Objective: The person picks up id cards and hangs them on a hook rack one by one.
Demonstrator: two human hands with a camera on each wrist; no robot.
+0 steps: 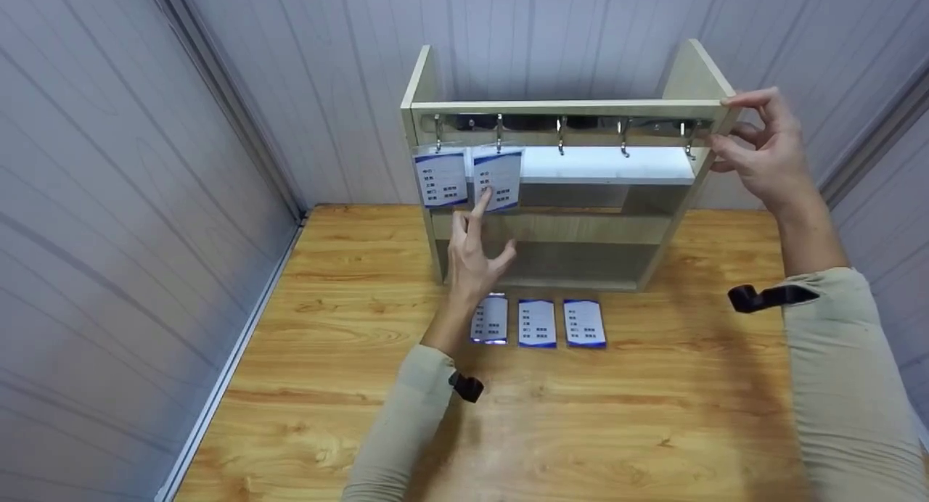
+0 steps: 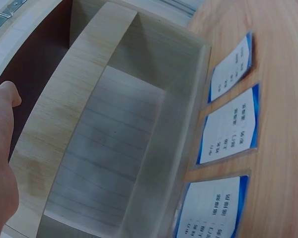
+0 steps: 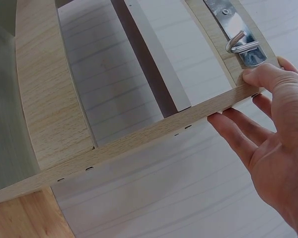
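Two badge cards in clear sleeves hang from the left hooks of a small wooden shelf (image 1: 551, 230). My left hand (image 1: 475, 259) reaches up from below, its extended index fingertip at the front of the second hanging card (image 1: 499, 170). The first hanging card (image 1: 441, 177) is just left of it. On the shelf's upper right side edge, my right hand (image 1: 769, 150) grips the board. In the right wrist view its thumb presses the front near the end hook (image 3: 242, 44), with the fingers behind the side panel (image 3: 154, 124).
Three more cards lie in a row on the wooden table before the shelf: a left card (image 1: 490, 319), a middle card (image 1: 537, 323) and a right card (image 1: 584, 323). A metal hook strip (image 1: 591, 122) runs along the shelf's top. Panelled walls (image 1: 131, 161) stand around.
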